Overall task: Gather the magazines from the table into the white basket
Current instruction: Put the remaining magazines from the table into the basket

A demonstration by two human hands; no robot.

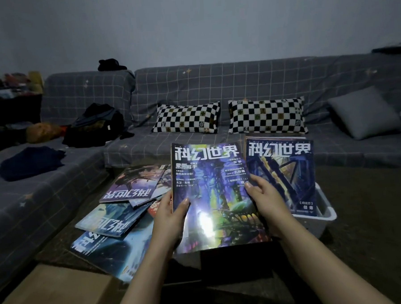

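While several magazines (119, 216) lie fanned on the table (60, 249) left of the held magazine (211, 197), titled 科幻世界, the left hand (169, 219) and right hand (266, 200) grip its side edges. Right of it, the white basket (325, 212) holds upright issues (281, 170) with the same title. Behind stands a grey checked sofa (191, 87).

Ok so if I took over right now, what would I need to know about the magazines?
Left hand and right hand both grip one purple magazine, held up in the air by its side edges.
White basket sits to the right, with magazines already standing in it; a blue-cover magazine is at the front.
Done: some magazines are in the basket.
Left: put in the held one, then the scattered magazines on the table to the left, at least four.
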